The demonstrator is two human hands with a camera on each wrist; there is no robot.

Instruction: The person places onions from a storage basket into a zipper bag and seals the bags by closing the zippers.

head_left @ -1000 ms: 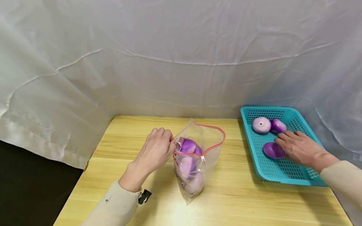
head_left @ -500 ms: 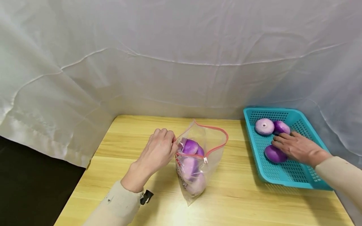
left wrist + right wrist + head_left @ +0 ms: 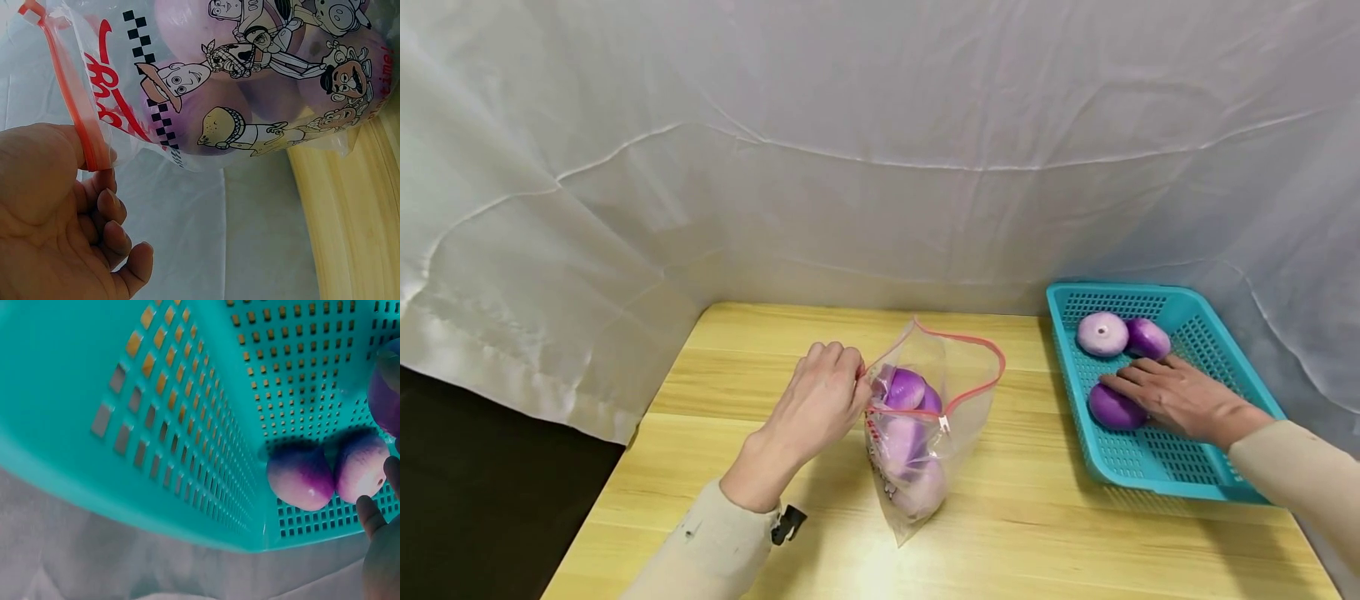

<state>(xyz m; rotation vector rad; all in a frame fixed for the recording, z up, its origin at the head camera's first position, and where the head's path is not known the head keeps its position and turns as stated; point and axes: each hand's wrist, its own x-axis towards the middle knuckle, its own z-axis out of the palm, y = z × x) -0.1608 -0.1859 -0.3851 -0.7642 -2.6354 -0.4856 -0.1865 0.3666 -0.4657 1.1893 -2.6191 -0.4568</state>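
My left hand [image 3: 822, 396] pinches the red zip edge of a clear zip bag [image 3: 964, 437], whose mouth gapes upward. Several purple-and-white onions [image 3: 904, 442] fill the bag's lower part. In the left wrist view, thumb and index finger meet on the zip strip [image 3: 75, 112], the other fingers loosely curled; cartoon figures are printed on the plastic. My right hand [image 3: 1187, 398] reaches into a teal basket [image 3: 1078, 425] and grips a purple onion [image 3: 1112, 408], its far side hidden under the fingers. In the right wrist view that onion [image 3: 382, 403] is cut off by the edge.
A pale onion [image 3: 1102, 334] and a purple one [image 3: 1147, 337] lie side by side at the basket's far end. The basket stands on the right of a wooden table [image 3: 1022, 533]. A whitish curtain [image 3: 880, 217] hangs close behind.
My right hand has shifted slightly left over the basket, and the onion under its fingers has moved left with it. The left hand and the bag stay in place.
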